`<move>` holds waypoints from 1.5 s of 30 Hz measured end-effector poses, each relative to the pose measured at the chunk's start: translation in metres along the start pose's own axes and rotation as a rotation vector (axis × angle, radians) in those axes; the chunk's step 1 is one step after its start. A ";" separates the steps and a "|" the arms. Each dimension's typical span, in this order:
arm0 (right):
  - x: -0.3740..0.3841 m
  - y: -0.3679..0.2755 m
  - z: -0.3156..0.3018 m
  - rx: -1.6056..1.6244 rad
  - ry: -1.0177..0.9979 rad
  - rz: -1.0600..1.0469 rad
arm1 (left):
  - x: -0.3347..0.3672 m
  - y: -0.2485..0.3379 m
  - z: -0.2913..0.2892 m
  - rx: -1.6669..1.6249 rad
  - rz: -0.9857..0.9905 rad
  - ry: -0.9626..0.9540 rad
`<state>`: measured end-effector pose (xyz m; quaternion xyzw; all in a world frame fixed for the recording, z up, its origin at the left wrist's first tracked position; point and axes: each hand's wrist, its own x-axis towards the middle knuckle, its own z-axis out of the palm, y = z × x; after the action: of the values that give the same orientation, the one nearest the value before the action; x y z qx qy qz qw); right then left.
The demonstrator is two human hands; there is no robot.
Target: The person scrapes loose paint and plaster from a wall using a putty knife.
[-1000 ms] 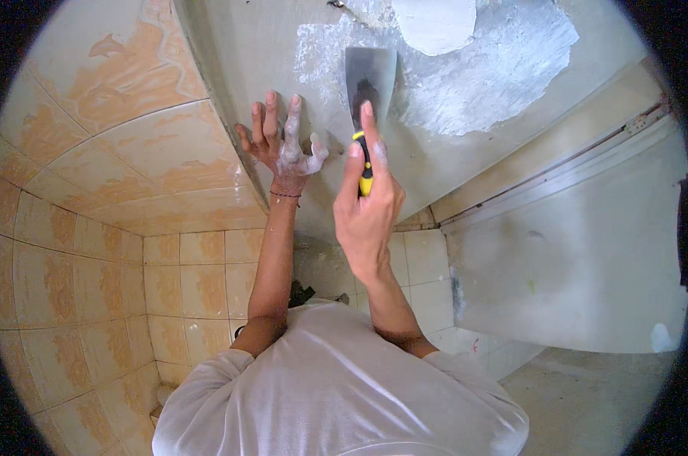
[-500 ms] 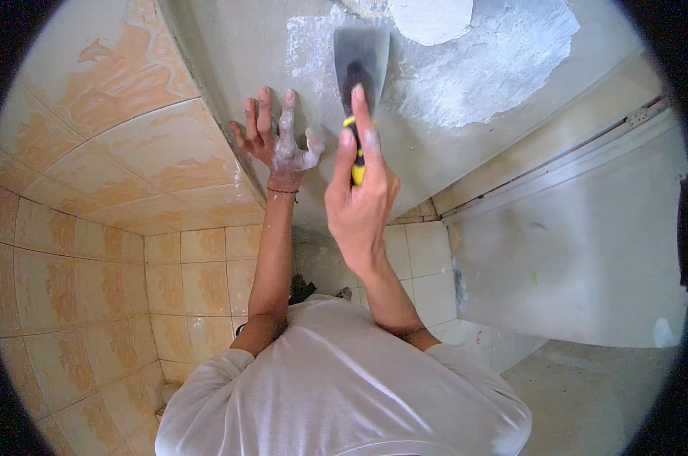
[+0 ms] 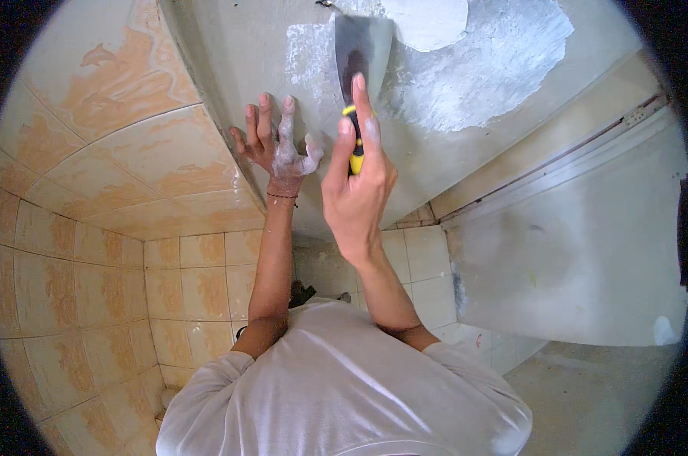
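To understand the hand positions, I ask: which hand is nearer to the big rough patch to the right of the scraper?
Right. The right hand, holding the scraper, is below and left of the patch; the left hand is farther left.

Two hands show, one left hand (image 3: pixel 281 159) and one right hand (image 3: pixel 361 186), at the ends of two forearms (image 3: pixel 272 251). Five fingers (image 3: pixel 287 129), thumb included, can be counted on the left, two on the right. There is one scraper (image 3: pixel 363 57), with one blade (image 3: pixel 364 34) and one handle (image 3: pixel 356 163). One bracelet (image 3: pixel 283 196) and one shirt (image 3: pixel 344 372) with two sleeves (image 3: pixel 207 387) are visible. Three pale patches can be told apart: one smooth patch (image 3: pixel 427 19), one rough patch (image 3: pixel 503 72), one thin patch (image 3: pixel 309 53). One grey panel (image 3: pixel 579 266) bears one green smear (image 3: pixel 532 280) and one white spot (image 3: pixel 663 331). The tiles (image 3: pixel 203 289) are too many, and too often cut off, to count.
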<state>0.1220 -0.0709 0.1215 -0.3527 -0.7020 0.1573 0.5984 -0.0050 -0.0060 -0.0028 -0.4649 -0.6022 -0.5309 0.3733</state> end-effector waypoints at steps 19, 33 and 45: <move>-0.015 0.017 -0.010 0.043 -0.040 0.006 | 0.002 0.000 0.000 0.014 0.024 0.001; -0.016 0.014 -0.012 -0.003 0.001 -0.068 | 0.002 -0.001 -0.001 0.018 0.016 0.001; -0.017 0.010 -0.012 0.000 -0.018 -0.018 | 0.004 0.001 -0.002 0.048 0.100 0.007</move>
<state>0.1370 -0.0781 0.1051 -0.3448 -0.7106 0.1551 0.5935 -0.0054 -0.0070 0.0016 -0.4835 -0.5893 -0.4988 0.4125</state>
